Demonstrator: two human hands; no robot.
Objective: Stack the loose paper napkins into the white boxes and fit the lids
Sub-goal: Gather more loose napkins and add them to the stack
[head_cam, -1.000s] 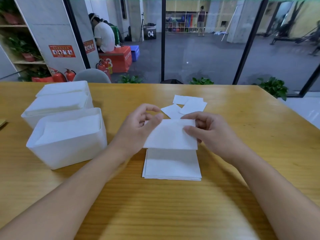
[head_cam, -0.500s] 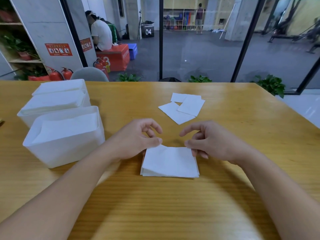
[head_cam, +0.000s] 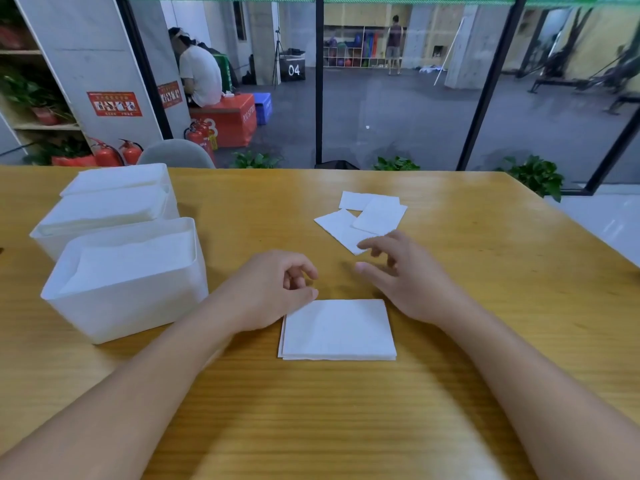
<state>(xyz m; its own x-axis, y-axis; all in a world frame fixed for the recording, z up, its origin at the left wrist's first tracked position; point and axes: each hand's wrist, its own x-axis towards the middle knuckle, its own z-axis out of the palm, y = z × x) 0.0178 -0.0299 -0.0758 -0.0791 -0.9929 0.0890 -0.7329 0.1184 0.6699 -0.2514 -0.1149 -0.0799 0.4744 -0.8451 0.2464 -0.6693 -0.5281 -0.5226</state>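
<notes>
On wooden table (head_cam: 450,393), near edge: neat napkin stack (head_cam: 337,330), squared, lying flat. Just beyond stack's far-left corner, left hand (head_cam: 273,292), fingers loosely curled, thumb tip touching or just at that corner, gripping nothing. Beyond stack's far-right corner, right hand (head_cam: 408,275), fingers spread & relaxed, nothing held, index tip over nearest of 3 loose napkins (head_cam: 363,220), contact unclear. Those 3 overlap, farther back & right of stack. Left of stack: open white box (head_cam: 124,299) w/ napkins inside; behind it 2nd white box (head_cam: 100,216), also filled; 3rd white piece (head_cam: 117,178) at back, box or lid unclear.
</notes>
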